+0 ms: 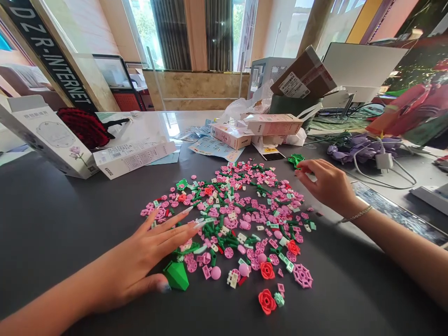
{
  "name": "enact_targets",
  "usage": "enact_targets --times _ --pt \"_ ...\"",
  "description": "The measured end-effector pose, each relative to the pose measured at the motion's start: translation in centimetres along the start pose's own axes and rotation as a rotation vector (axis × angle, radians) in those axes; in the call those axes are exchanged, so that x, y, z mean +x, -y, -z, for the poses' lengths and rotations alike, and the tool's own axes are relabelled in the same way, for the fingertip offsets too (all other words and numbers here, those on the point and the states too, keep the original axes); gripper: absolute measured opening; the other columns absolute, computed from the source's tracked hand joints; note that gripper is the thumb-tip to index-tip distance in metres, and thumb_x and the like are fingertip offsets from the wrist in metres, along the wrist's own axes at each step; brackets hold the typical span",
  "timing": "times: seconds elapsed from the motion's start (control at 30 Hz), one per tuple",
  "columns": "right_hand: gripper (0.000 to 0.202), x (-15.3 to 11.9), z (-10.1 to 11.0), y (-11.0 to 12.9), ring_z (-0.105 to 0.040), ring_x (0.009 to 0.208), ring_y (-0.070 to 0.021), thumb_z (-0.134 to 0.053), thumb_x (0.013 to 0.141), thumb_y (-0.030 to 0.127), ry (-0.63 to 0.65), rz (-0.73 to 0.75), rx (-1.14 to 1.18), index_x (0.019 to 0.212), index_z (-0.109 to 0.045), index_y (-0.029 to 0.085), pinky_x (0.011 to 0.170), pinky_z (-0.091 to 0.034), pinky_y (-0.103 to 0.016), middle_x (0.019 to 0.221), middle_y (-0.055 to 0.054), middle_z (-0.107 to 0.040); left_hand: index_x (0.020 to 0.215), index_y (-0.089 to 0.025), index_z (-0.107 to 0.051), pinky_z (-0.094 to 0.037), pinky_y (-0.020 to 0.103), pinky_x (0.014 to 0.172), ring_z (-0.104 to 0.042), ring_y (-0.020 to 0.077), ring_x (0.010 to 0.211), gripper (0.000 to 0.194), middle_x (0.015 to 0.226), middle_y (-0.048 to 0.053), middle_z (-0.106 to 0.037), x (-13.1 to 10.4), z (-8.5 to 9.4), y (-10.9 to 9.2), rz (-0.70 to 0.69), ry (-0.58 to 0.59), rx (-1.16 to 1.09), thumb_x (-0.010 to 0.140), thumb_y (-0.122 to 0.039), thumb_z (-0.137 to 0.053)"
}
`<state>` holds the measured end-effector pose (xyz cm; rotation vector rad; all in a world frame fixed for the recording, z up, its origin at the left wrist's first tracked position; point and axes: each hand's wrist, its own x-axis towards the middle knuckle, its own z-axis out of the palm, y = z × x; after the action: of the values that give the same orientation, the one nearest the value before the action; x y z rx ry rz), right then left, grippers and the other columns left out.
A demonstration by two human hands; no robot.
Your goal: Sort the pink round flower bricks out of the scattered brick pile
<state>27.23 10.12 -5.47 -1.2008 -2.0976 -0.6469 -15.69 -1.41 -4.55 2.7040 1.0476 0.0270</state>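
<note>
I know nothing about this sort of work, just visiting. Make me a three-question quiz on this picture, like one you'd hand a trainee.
1. True or false: the bracelet is on the left wrist.
2. Fill in the colour: the right hand has its fingertips at a ____ piece.
3. Choose one. Which hand's fingers reach over the pink pieces? A) left B) right C) neither

Key:
1. False; the bracelet is on the right wrist.
2. Green.
3. A; the left hand lies out over them.
</note>
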Motion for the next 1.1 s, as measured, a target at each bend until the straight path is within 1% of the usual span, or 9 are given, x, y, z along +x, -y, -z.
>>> enact_targets --times 0.17,0.27,0.43,0.57,0.67,0.77,0.87,1.0,1.1 --pt "0.023 1.0 3.0 0.5 -0.063 0.072 -0.0217 -0.045 0.093 0.033 -0.067 0.008 -0.079 0.089 -0.062 0.018 0.066 -0.048 -0.033 0.074 -0.008 -0.066 0.151 -0.038 -0.001 -0.013 0.070 0.106 -0.022 0.0372 0.141 0.079 0.156 0.005 -0.025 -0.2 -0.1 -0.1 0.010 -0.044 0.004 0.086 -0.074 -0.028" --pt "0.014 1.1 4.8 2.3 -0.063 0.068 -0.0176 -0.050 0.093 0.027 -0.142 0.094 -0.004 0.090 -0.061 0.019 0.065 -0.049 -0.028 0.073 -0.004 -0.067 0.151 -0.038 -0.008 -0.015 0.067 0.108 -0.024 0.0366 0.141 0.076 0.156 0.005 -0.026 -0.3 -0.4 0.3 -0.009 -0.061 0.043 0.087 -0.071 -0.033" --pt "0.007 0.6 6.4 6.0 -0.062 0.066 -0.0142 -0.053 0.093 0.022 -0.095 0.228 0.068 0.089 -0.058 0.019 0.061 -0.048 -0.026 0.076 -0.002 -0.067 0.150 -0.039 -0.015 -0.012 0.068 0.108 -0.025 0.0369 0.141 0.074 0.154 0.003 -0.031 -0.3 -0.5 0.5 -0.024 -0.031 0.081 0.087 -0.069 -0.038" --pt "0.007 0.4 6.6 6.8 -0.063 0.068 -0.0151 -0.052 0.095 0.022 -0.065 0.258 0.101 0.090 -0.057 0.021 0.064 -0.049 -0.028 0.076 -0.001 -0.067 0.148 -0.043 -0.021 -0.016 0.070 0.106 -0.023 0.0395 0.141 0.067 0.156 0.002 -0.026 -0.1 -0.2 0.0 -0.030 0.002 0.086 0.088 -0.067 -0.038" --pt "0.013 0.2 6.2 6.2 -0.064 0.068 -0.0172 -0.048 0.096 0.029 -0.008 0.187 0.134 0.090 -0.058 0.025 0.064 -0.050 -0.031 0.077 -0.001 -0.068 0.146 -0.045 -0.025 -0.018 0.073 0.104 -0.021 0.0412 0.141 0.064 0.157 0.003 -0.023 0.1 0.0 -0.4 -0.016 0.026 0.108 0.088 -0.066 -0.040" --pt "0.019 0.0 5.5 5.7 -0.064 0.068 -0.0186 -0.046 0.096 0.036 0.036 0.098 0.182 0.087 -0.060 0.026 0.065 -0.050 -0.034 0.077 -0.001 -0.068 0.148 -0.043 -0.021 -0.015 0.075 0.103 -0.022 0.0407 0.141 0.067 0.156 0.005 -0.026 0.3 0.1 -0.5 -0.021 0.054 0.095 0.088 -0.065 -0.042" --pt "0.017 -0.4 4.7 6.1 -0.063 0.067 -0.0175 -0.047 0.097 0.033 0.057 0.131 0.223 0.088 -0.059 0.024 0.066 -0.049 -0.033 0.076 -0.001 -0.067 0.149 -0.040 -0.019 -0.017 0.072 0.105 -0.022 0.0389 0.141 0.071 0.154 0.005 -0.031 0.3 0.1 -0.6 -0.053 0.049 0.072 0.087 -0.063 -0.047" --pt "0.010 -0.7 4.4 9.0 -0.063 0.072 -0.0168 -0.049 0.097 0.024 0.115 0.252 0.368 0.097 -0.058 0.020 0.065 -0.050 -0.030 0.082 -0.003 -0.068 0.148 -0.038 -0.024 -0.013 0.067 0.110 -0.027 0.0342 0.141 0.069 0.149 0.005 -0.039 0.1 0.0 -0.7 -0.110 -0.015 0.073 0.088 -0.057 -0.051" --pt "0.016 -0.5 4.3 12.2 -0.062 0.076 -0.0172 -0.045 0.099 0.022 0.223 0.333 0.479 0.100 -0.060 0.018 0.068 -0.051 -0.031 0.084 -0.006 -0.067 0.148 -0.036 -0.025 -0.010 0.067 0.110 -0.029 0.0333 0.140 0.067 0.148 0.005 -0.040 0.0 -0.2 -0.6 -0.120 -0.028 0.080 0.089 -0.055 -0.050"
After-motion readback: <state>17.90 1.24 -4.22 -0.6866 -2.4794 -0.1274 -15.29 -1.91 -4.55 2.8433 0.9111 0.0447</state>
